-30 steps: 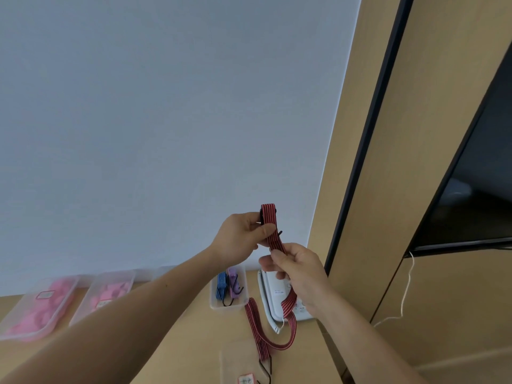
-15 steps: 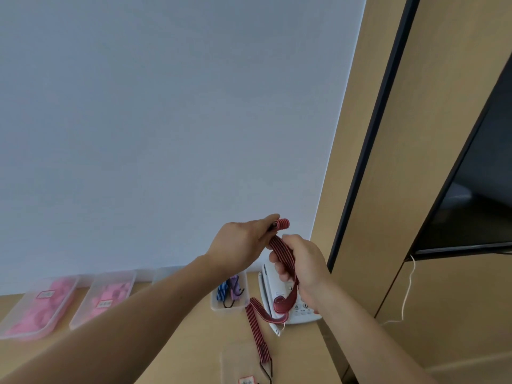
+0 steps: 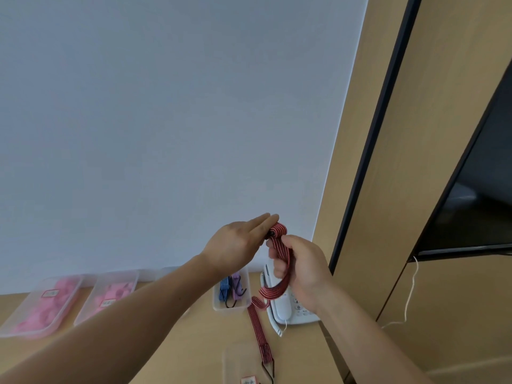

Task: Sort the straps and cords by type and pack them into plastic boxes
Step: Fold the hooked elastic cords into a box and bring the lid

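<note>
Since a second ago the strap's (image 3: 280, 230) end, then upright above the left hand (image 3: 235, 245), has folded over into a small roll, and less slack hangs below the right hand (image 3: 303, 270). The left fingers (image 3: 263, 218) lie nearly straight, pinching the rolled end. The right fingers (image 3: 278, 269) are curled round the strap just beneath. Its tail drops to the desk (image 3: 194, 342), with the hook (image 3: 268, 368) at the near box (image 3: 238, 361). Behind are a strap box (image 3: 221, 306) holding blue and purple straps, a phone (image 3: 291, 311) beside it, and pink-filled boxes (image 3: 16, 327) far left.
</note>
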The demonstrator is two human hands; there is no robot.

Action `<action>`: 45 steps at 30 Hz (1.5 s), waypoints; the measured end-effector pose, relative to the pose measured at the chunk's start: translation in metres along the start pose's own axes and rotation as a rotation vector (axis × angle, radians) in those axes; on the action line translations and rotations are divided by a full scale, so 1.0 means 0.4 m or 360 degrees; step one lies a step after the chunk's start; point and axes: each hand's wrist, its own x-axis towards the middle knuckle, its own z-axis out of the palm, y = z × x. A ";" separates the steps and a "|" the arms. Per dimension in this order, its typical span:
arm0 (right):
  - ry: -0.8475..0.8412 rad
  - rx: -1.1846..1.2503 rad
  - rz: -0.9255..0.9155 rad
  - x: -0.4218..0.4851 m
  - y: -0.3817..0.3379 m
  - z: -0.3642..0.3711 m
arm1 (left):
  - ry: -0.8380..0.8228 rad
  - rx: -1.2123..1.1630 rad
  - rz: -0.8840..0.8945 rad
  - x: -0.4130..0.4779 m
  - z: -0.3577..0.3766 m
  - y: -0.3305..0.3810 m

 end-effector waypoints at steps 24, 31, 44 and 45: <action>0.0253 -0.0566 -0.0300 0.008 0.019 -0.037 | -0.0139 -0.2178 -0.1584 0.084 -0.033 0.030; 0.0130 -0.0589 -0.0157 0.008 0.013 -0.030 | -0.0026 -0.1830 -0.1451 0.095 -0.040 0.012; 0.0127 -0.0184 -0.0265 0.029 -0.061 0.013 | 0.0162 -0.0600 -0.0494 0.095 -0.059 0.001; 0.0125 -0.0180 -0.0256 0.031 -0.062 0.013 | 0.0193 -0.0453 -0.0331 0.093 -0.060 0.001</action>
